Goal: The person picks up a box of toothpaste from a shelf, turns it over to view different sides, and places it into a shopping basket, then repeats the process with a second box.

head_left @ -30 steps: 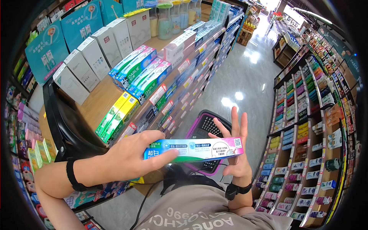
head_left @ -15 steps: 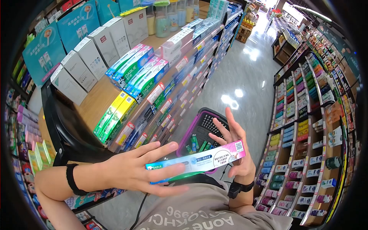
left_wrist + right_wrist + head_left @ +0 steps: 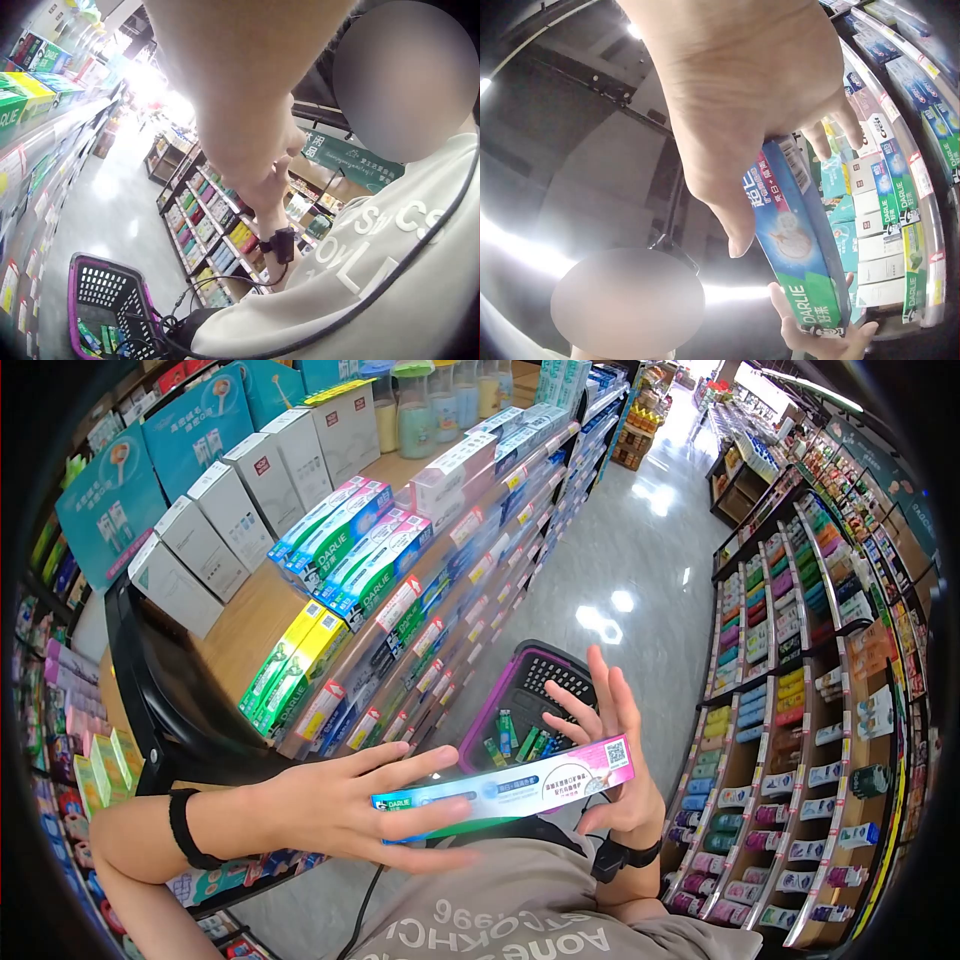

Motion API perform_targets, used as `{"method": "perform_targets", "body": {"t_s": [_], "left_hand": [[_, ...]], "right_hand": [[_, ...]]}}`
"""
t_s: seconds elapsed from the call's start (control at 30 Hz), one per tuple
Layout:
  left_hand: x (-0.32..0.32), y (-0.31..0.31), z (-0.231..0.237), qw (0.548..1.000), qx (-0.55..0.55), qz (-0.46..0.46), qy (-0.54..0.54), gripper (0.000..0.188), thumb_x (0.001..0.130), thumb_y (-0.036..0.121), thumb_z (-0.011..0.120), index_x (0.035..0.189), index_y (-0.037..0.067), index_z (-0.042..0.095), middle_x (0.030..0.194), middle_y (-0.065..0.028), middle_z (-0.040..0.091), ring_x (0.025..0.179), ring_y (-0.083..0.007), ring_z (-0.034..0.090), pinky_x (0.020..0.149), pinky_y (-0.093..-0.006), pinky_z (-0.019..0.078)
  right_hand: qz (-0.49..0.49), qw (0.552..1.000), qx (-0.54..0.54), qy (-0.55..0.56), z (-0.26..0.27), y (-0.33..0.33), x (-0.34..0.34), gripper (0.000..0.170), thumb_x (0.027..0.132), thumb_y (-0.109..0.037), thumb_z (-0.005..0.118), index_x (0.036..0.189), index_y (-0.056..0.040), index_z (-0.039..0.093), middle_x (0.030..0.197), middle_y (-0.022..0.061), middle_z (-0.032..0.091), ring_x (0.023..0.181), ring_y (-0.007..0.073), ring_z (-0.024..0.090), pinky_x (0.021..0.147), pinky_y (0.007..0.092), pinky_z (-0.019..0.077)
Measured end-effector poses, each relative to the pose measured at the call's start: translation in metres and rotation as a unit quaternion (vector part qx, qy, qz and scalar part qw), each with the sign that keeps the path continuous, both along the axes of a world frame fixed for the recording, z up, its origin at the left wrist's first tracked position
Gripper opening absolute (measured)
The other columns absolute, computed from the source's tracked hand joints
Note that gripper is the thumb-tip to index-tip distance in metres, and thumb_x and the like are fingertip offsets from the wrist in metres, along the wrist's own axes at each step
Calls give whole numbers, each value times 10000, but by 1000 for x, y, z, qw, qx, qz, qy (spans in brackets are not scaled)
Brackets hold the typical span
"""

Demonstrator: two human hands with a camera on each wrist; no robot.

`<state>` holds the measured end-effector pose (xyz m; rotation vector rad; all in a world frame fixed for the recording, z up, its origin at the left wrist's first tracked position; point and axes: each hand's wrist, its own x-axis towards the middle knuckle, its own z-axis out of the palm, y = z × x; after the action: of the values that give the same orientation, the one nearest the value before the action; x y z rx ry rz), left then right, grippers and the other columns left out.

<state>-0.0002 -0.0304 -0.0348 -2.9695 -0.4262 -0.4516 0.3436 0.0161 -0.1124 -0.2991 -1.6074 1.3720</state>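
Teal cards: farthest left and ahead of our left hand, display cards (image 3: 110, 510) with Chinese lettering.
White boxes: right of those, a row of cartons (image 3: 205, 545), some with a small red logo.
DARLIE stock: ahead of our left hand, blue-green boxes (image 3: 345, 545) reading DARLIE 好来; nearer to that hand, yellow-green boxes (image 3: 290, 665) also marked DARLIE.
Left hand: our left hand (image 3: 350, 800), back upward, has its fingers spread and straight, some lying across the front of the toothpaste box; a black band (image 3: 190, 830) circles the wrist.
Toothpaste box: the toothpaste box (image 3: 510, 790) spans between our two hands, slightly tilted, its right end higher. DARLIE shows beside the left fingers, a QR code beside the right hand; the right wrist view reads 超白 and DARLIE 好来.
Basket: below and beyond the box, a black basket (image 3: 520, 690) with a purple rim holds green and blue packs (image 3: 505, 730), labels too small to read.
Right hand: our right hand (image 3: 632, 800) stands with fingers spread, pointing upward, thumb straight, the box's end against its palm.
Shirt: beneath both hands, raised lettering on the shirt (image 3: 560, 900), partly legible.
Right aisle: right of our right hand, rows of packaged goods (image 3: 790, 697); the left wrist view shows a green sign (image 3: 349, 161) reading 休闲.
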Motion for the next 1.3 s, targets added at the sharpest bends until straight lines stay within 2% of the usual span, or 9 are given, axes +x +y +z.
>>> {"method": "perform_targets", "body": {"t_s": [0.23, 0.43, 0.67, 0.83, 0.87, 0.97, 1.17, 1.2, 1.3], "left_hand": [[0, 0, 4, 999, 29, -25, 13, 512, 950, 251, 673, 1442, 310, 544, 1604, 58, 461, 1441, -323, 518, 1038, -408, 526], [1, -3, 9, 994, 94, -20, 54, 359, 981, 303, 661, 1331, 236, 619, 1593, 78, 495, 1400, -268, 573, 1102, -416, 461], [2, 2, 8, 997, 74, -37, -4, 570, 962, 296, 727, 1478, 282, 485, 1534, -15, 556, 1254, -290, 658, 997, -437, 536], [0, 4, 13, 986, -120, 50, -105, 810, 879, 339, 839, 1557, 232, 408, 1487, -151, 589, 1029, -319, 737, 807, -396, 602], [3, 7, 12, 976, -132, 91, -144, 770, 810, 340, 843, 1492, 169, 528, 1318, -119, 690, 830, -269, 735, 740, -348, 567], [-7, 13, 15, 945, -268, 164, -96, 949, 821, 336, 888, 1579, 64, 386, 1128, -126, 771, 793, -275, 760, 686, -361, 592], [-4, 10, 16, 931, -305, 175, -94, 677, 765, 251, 897, 1361, 61, 637, 879, -98, 759, 710, -288, 738, 623, -349, 563], [-3, 9, 15, 930, -305, 176, -105, 659, 766, 250, 895, 1346, 65, 641, 865, -98, 754, 701, -293, 734, 616, -352, 560], [-1, 9, 15, 924, -317, 182, -116, 559, 801, 215, 856, 1299, 83, 639, 809, -104, 717, 674, -320, 703, 595, -386, 541]], "right_hand": [[14, 994, -103, 33, 3, -11, 0, 1115, 882, -568, 812, 1649, 14, 250, 1712, 299, 233, 1468, 431, 482, 1154, 510, 428], [2, 994, -46, -99, 3, -8, 15, 664, 990, -387, 719, 1468, 38, 538, 1360, 222, 656, 1242, 310, 641, 1070, 424, 485], [-60, 996, -60, -30, 5, -10, 4, 465, 984, -247, 680, 1313, 81, 662, 1246, 243, 697, 1166, 315, 667, 1031, 426, 520], [-94, 995, -38, 18, 1, -8, 5, 458, 998, -292, 676, 1285, 64, 680, 1253, 266, 682, 1164, 328, 665, 1029, 437, 519], [-103, 994, -31, 29, 1, -8, 6, 457, 999, -302, 677, 1279, 59, 684, 1257, 267, 679, 1167, 328, 664, 1028, 439, 519], [-117, 993, 12, 17, 3, -7, 7, 453, 996, -318, 690, 1259, 51, 691, 1283, 266, 665, 1197, 329, 649, 1037, 438, 509], [-143, 987, 49, -46, 5, -6, -9, 743, 884, -320, 826, 1481, 14, 536, 1411, 255, 594, 1266, 312, 610, 1067, 422, 487], [-142, 990, -21, -16, 1, -9, -14, 983, 806, -282, 893, 1593, 5, 377, 1438, 235, 564, 1275, 285, 605, 1084, 398, 479], [-20, 958, -237, 159, 6, -8, -31, 1083, 772, -238, 917, 1623, 15, 297, 1421, 217, 558, 1277, 265, 605, 1091, 378, 477]]}}
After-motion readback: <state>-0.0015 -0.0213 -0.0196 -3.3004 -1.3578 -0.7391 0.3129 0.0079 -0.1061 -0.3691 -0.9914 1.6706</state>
